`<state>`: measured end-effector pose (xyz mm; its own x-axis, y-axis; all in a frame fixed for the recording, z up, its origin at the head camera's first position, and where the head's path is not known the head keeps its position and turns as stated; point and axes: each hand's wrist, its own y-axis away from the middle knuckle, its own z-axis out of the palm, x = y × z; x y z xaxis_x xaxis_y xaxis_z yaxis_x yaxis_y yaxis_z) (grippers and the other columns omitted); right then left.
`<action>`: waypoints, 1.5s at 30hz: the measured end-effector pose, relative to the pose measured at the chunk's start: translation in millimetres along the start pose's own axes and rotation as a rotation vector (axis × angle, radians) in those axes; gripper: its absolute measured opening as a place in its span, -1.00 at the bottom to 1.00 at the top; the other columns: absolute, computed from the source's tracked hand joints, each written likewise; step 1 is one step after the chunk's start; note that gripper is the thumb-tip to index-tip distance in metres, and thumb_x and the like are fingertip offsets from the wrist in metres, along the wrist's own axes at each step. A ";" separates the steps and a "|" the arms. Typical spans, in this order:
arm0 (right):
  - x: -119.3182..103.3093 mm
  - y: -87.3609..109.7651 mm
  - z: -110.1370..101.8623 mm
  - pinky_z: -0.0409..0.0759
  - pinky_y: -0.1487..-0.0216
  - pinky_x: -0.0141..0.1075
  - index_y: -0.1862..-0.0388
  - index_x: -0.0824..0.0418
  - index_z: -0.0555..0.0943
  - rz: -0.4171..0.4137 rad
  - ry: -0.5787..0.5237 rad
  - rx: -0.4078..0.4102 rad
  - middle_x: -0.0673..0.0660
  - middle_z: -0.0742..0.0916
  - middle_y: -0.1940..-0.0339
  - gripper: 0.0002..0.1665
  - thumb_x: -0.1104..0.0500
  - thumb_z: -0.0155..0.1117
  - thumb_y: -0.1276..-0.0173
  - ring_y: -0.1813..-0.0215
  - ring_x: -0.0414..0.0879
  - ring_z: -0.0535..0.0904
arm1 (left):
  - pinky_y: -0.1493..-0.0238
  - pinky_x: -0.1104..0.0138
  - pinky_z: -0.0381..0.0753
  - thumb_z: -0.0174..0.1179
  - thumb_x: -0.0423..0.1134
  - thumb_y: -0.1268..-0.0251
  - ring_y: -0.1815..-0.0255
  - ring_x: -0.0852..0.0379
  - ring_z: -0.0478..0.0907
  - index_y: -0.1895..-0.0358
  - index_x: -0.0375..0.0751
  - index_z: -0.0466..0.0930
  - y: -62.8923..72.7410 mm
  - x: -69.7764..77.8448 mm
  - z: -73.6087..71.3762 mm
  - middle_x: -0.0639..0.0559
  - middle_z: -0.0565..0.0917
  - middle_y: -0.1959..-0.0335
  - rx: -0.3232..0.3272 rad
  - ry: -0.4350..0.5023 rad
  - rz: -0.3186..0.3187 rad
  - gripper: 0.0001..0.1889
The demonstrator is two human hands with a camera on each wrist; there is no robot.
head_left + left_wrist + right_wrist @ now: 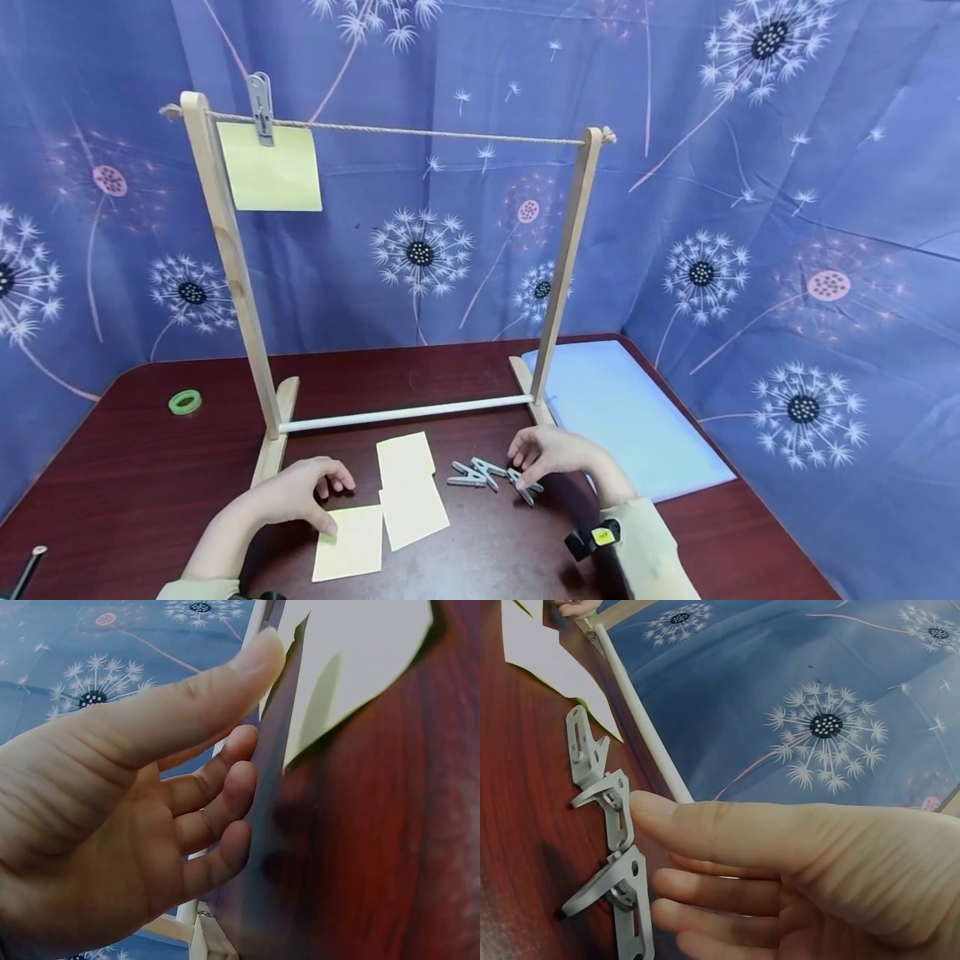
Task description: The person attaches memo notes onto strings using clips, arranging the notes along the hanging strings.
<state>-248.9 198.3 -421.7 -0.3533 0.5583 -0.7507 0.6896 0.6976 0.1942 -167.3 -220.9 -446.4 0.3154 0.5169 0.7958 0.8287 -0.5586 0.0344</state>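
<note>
My left hand (288, 496) hovers at a yellow sticky note (351, 543), fingers loosely bent and thumb tip overlapping its upper left corner. In the left wrist view, nothing shows between its thumb and fingers. Two more yellow sticky notes (414, 510) lie overlapped to its right. Over several grey clothespins (470, 477), my right hand (557, 454) has relaxed fingers. The right wrist view shows its thumb (697, 825) close beside a middle clothespin (615, 810), with no clothespin held.
A wooden frame (238, 283) stands behind the hands, with a rope (420, 131) across its top. A grey clip (261, 108) holds a yellow note (272, 171) on the rope. A green tape ring (184, 402) lies at left, a pale blue board (630, 417) at right.
</note>
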 end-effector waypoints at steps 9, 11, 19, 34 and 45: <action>-0.5 -2.1 8.4 0.48 0.35 -0.49 0.20 0.40 0.55 0.043 -0.008 -0.035 0.11 0.65 0.36 -0.57 0.33 0.56 0.02 0.36 -0.26 0.52 | 0.33 0.43 0.40 0.61 -0.28 0.38 0.38 0.34 0.34 0.24 -0.16 0.58 1.5 -3.6 5.0 0.10 0.48 0.33 -0.029 -0.042 0.008 -0.51; -1.2 -2.3 10.2 0.46 0.39 -0.50 0.25 0.36 0.54 0.056 0.031 -0.029 0.06 0.64 0.42 -0.58 0.32 0.58 0.05 0.42 -0.31 0.50 | 0.33 0.43 0.38 0.61 -0.27 0.40 0.38 0.35 0.32 0.27 -0.14 0.58 1.3 -2.6 5.6 0.11 0.47 0.35 -0.028 -0.062 0.010 -0.51; -5.4 -1.0 13.5 0.44 0.41 -0.47 0.37 0.24 0.54 0.107 0.197 0.005 -0.03 0.59 0.51 -0.58 0.25 0.64 0.14 0.48 -0.31 0.44 | 0.34 0.43 0.33 0.63 -0.29 0.44 0.38 0.29 0.26 0.31 -0.14 0.54 0.9 3.1 7.5 0.07 0.39 0.38 -0.030 -0.078 -0.029 -0.49; -0.2 -5.9 14.4 0.43 0.44 -0.46 0.37 0.25 0.52 0.054 0.219 0.154 0.00 0.59 0.51 -0.64 0.40 0.45 0.19 0.47 -0.28 0.43 | 0.41 0.42 0.31 0.56 -0.44 0.35 0.43 0.26 0.25 0.33 -0.24 0.55 5.0 6.4 5.4 0.04 0.41 0.40 0.052 -0.089 -0.079 -0.58; 2.8 -9.0 14.6 0.49 0.36 -0.44 0.33 0.26 0.54 0.047 0.219 0.203 0.02 0.62 0.46 -0.62 0.39 0.47 0.18 0.39 -0.23 0.48 | 0.36 0.42 0.32 0.58 -0.43 0.42 0.35 0.18 0.30 0.38 -0.18 0.55 2.0 3.9 4.4 0.04 0.44 0.39 0.103 -0.146 -0.113 -0.58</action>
<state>-246.9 187.1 -434.8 -0.4307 0.6870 -0.5852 0.8130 0.5769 0.0788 -162.4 -217.2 -445.9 0.2751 0.6657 0.6937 0.9031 -0.4264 0.0511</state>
